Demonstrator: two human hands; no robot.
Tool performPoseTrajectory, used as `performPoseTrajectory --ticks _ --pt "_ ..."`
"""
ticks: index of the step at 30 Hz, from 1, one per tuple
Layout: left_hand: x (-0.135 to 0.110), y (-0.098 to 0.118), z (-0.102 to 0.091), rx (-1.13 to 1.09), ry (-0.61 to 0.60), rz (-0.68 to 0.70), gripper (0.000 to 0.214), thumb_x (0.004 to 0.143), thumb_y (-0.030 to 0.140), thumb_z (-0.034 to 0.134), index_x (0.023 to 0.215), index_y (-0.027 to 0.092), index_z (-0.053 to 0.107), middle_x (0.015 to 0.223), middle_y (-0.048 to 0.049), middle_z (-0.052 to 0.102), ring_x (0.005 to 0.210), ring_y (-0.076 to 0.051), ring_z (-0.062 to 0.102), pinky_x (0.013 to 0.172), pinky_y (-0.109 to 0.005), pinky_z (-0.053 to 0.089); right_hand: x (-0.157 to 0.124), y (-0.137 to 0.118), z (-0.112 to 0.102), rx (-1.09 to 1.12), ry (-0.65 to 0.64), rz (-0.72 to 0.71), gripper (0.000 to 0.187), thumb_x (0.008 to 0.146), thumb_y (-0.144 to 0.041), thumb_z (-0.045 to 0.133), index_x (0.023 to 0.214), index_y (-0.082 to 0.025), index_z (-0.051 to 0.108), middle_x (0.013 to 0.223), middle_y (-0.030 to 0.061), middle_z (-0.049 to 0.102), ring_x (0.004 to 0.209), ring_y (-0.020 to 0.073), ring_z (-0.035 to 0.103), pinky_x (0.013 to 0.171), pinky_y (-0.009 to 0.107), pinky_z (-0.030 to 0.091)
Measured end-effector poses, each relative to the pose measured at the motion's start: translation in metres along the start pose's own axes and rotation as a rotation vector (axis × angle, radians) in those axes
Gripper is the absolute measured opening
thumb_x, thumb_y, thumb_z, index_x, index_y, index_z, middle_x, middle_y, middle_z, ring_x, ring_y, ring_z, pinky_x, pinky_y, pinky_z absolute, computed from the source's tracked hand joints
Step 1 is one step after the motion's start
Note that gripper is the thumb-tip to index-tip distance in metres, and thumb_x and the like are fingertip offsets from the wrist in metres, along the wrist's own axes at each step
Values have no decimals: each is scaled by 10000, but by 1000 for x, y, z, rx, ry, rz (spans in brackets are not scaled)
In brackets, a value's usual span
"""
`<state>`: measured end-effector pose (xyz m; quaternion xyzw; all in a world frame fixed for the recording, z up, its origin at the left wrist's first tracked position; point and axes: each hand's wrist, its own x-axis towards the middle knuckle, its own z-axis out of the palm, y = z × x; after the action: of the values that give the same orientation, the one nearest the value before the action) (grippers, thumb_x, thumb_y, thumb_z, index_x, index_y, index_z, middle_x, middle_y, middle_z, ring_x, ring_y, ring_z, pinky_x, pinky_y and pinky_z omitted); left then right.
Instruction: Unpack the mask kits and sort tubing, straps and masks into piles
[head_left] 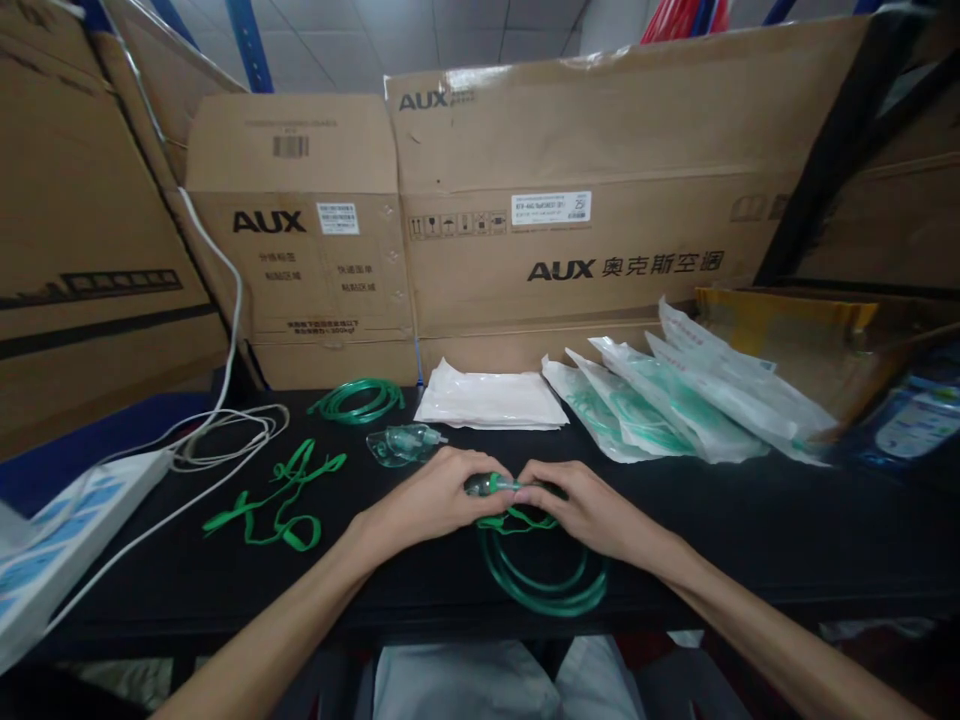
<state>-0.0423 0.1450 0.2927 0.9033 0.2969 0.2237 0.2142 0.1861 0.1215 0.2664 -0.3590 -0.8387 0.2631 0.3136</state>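
Observation:
My left hand [459, 487] is closed around a clear, green-tinted oxygen mask [477, 486] with a green ring at its narrow end. Most of the mask is hidden by my fingers. Thumb and fingers of my right hand [568, 497] pinch the pale connector [507, 486] at that end, and the two hands almost touch. Under them, a thin green strap [517, 520] and a coil of green tubing [555, 592] lie near the table's front edge. Another clear green mask [405, 444] lies just beyond my left hand.
Loose green straps [281, 505] and a second tubing coil [358, 400] lie to the left. White packets [491, 397] sit at the back; several filled pouches [660, 395] lean at the right. A power strip [82, 535] with white cable is far left. Cardboard [585, 230] walls the back.

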Motion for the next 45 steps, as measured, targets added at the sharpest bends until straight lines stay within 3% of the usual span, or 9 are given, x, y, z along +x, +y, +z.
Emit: performPoseTrajectory --ticks 8,12,19,23,27,30,34,40,45 --pt "-15 -1 -1 271 57 170 190 1012 290 568 1109 177 687 1086 -76 715 1028 -212 634 926 -304 491 -2 2 3 -115 9 -41 420 1076 -447 397 835 -183 618 733 -22 575 676 128 528 701 243 394" --pt "-30 -7 -12 314 241 183 186 1010 267 554 1107 182 687 1079 -79 724 1026 -211 644 961 -342 497 -7 6 -2 -152 91 57 498 1081 -486 339 751 -191 566 650 -40 520 593 119 487 643 252 380" --pt "-34 10 -4 27 306 -95 208 985 369 586 1046 214 710 1042 -36 752 960 -201 694 908 -298 521 -4 -4 -3 -151 184 -22 325 1025 -447 529 1013 -193 731 932 60 701 861 189 641 796 289 459" --pt "-41 11 0 -93 385 -260 287 985 460 579 1109 247 727 1076 -12 770 969 -206 716 894 -286 533 -20 -9 -21 -198 334 113 381 1048 -450 441 1010 -203 729 963 80 721 905 225 663 839 333 475" --pt "-51 8 5 -269 646 -394 398 1003 531 503 1150 222 708 1152 -43 760 1073 -233 701 909 -303 546 -44 -24 -14 -467 245 361 463 956 -639 513 963 -207 681 911 107 701 795 267 668 726 379 488" --pt "-52 9 10 -335 617 -419 410 983 539 534 1185 216 684 1197 -53 743 1096 -240 691 904 -307 549 -46 -33 7 -621 153 491 641 848 -735 594 1103 -152 665 1080 210 687 931 369 693 764 449 524" --pt "-45 11 10 -264 603 -370 375 979 508 566 1205 225 665 1226 -47 719 1105 -229 676 931 -296 526 -36 -26 25 -736 89 452 550 927 -525 588 1253 -84 618 1235 281 648 1112 431 662 882 517 532" --pt "-41 10 0 16 971 -352 356 996 492 544 1204 221 642 1251 -61 680 1166 -244 626 984 -312 485 -52 12 14 -718 123 286 372 887 -170 563 1258 -174 600 1249 207 677 1150 333 655 965 426 502" --pt "-51 11 7 -78 740 -389 355 976 517 571 1189 244 652 1225 -34 712 1135 -235 662 931 -295 537 -49 17 -22 -571 -7 246 246 846 -143 567 1074 -220 621 951 72 692 860 217 662 771 298 494"
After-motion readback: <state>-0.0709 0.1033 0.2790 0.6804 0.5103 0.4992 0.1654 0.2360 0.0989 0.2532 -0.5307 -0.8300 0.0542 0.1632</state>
